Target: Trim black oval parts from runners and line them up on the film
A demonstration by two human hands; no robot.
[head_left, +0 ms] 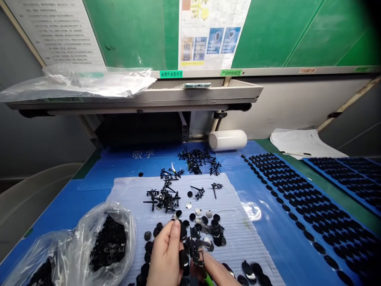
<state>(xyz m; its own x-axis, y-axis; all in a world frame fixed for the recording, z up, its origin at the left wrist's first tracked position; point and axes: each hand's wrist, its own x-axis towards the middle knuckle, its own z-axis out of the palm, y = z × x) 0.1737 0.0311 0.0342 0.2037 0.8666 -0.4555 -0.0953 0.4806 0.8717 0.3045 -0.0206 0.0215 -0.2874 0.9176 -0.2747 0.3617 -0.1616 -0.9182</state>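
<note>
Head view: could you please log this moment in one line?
left hand: holds black disc; right hand: holds green-handled tool; pale mat: loose black discs

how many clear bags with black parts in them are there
2. One bag is left of the left hand; the second bag is farther left, at the bottom edge, partly cut off. Any beyond the frame would be hidden.

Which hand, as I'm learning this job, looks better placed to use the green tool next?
Likely the right hand: it holds the green tool, while the left hand holds black parts.
</note>
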